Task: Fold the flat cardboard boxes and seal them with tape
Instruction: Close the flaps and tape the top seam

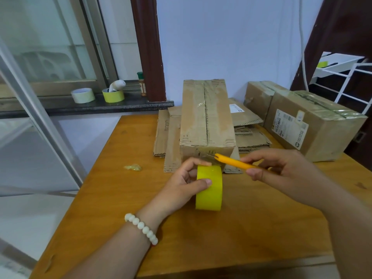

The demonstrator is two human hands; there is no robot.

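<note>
Step, prob.: cutting tape at the box's (207,117) near end; top seam looks taped. L hand (181,188) grips roll (209,190) just in front of box. R hand (281,170) pinches cutter (233,162), tip at box's front face. Next: slice strip clear of L hand, press end down.

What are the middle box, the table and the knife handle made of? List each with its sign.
Middle box: corrugated cardboard, matte brown, glossy clear tape along its seam. Table: wood or wood veneer, grain visible, slight sheen. Knife handle: likely plastic, smooth uniform orange.
</note>
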